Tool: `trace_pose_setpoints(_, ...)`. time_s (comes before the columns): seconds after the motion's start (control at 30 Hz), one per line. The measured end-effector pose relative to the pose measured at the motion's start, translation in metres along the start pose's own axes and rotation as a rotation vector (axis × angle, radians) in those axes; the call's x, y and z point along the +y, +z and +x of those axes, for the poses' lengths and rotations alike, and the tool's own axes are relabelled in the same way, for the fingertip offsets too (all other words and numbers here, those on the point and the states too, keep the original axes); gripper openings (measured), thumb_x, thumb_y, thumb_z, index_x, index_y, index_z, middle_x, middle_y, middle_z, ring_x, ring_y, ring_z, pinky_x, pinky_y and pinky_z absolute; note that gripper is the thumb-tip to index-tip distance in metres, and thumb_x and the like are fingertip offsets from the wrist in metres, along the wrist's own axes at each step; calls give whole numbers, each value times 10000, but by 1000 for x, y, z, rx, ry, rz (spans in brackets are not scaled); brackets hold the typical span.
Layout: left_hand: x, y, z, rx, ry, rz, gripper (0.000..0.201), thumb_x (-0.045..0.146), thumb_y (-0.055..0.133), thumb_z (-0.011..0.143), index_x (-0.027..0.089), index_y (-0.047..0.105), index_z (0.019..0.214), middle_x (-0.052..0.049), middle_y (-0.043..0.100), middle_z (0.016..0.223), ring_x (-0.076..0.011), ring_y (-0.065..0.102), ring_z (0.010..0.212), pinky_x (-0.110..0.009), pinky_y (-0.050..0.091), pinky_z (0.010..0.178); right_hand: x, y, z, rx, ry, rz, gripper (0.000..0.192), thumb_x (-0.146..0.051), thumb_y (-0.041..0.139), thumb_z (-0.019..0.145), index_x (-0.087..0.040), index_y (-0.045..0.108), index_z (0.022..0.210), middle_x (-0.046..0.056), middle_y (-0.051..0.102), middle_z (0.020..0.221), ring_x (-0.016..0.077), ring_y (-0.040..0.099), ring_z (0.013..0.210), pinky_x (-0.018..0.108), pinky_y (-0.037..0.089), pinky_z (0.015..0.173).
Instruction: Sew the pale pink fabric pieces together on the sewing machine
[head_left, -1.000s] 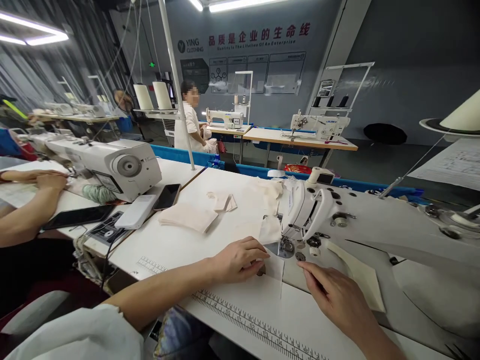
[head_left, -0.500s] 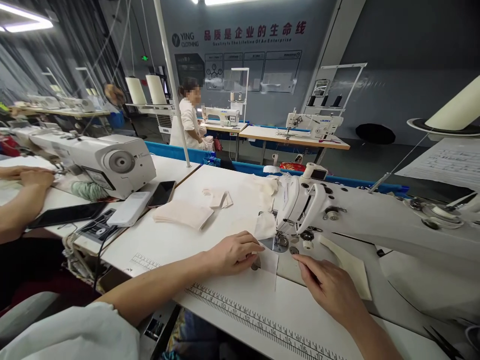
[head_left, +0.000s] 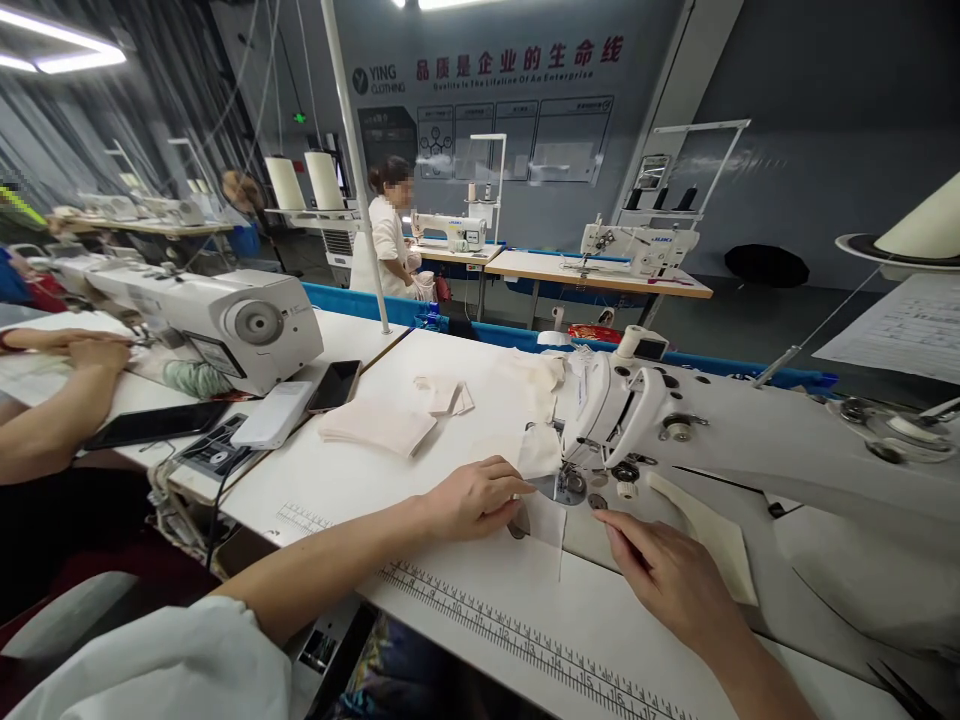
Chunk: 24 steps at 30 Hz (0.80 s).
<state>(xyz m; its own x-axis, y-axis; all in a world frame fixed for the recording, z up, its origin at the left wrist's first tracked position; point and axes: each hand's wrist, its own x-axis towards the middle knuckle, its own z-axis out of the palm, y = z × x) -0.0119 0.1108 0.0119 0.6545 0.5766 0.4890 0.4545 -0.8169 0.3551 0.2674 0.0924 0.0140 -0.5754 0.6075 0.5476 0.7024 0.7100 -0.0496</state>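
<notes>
1. Left hand (head_left: 480, 500): palm down, released, fingers loosely bent, resting at the edge of the thin white fabric piece (head_left: 546, 542).
2. Fabric piece lay flat on the sewing table (head_left: 442, 590), just in front of the sewing machine (head_left: 609, 410)'s needle area.
3. Right hand (head_left: 667, 570): index finger extended, near the needle area; couldn't tell whether it gripped anything.
4. Cream fabric strip (head_left: 712, 535) lay beyond right hand; stacked cloth pieces (head_left: 379, 427) sat left of the machine.
</notes>
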Motion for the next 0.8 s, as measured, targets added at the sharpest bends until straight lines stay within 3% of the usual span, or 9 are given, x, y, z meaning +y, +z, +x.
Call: trace_pose_setpoints(0.8,-8,-1,-1,-53,-24,0,301,201,437,931,146,630,1155,-126,687,1035,-213,622,985,-338,539,885,8,8,-2,44,-34,2,334,-346,378,999,-208,682,992,5,722,701,127,651,537,237,458,467)
